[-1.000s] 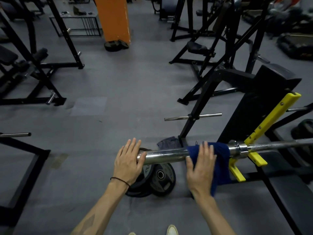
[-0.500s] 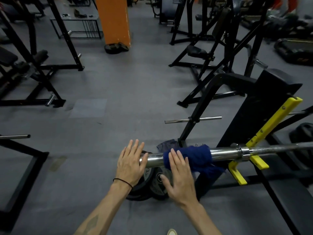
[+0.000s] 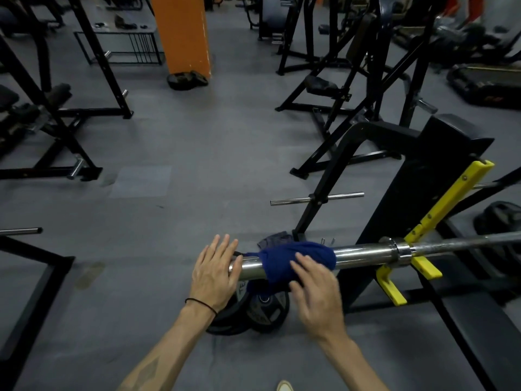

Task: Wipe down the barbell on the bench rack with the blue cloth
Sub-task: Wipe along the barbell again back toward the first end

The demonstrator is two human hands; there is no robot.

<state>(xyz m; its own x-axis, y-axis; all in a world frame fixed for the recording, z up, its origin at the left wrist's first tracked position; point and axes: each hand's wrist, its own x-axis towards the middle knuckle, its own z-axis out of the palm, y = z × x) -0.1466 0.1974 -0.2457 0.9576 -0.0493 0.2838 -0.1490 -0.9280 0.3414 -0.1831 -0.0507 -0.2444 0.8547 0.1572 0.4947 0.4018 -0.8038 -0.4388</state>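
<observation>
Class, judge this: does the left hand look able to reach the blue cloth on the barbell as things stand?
Probably yes: the left hand rests on the barbell end right beside the blue cloth, with only bare sleeve between.

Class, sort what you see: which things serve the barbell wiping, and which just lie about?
In use: barbell; blue cloth; left hand; right hand; yellow rack hook.

Lying about: weight plates; grey rag; orange pillar.

The left hand (image 3: 215, 273) lies flat with straight fingers, palm down. The right hand (image 3: 317, 296) reaches forward with fingers extended. Both forearms are bare.
</observation>
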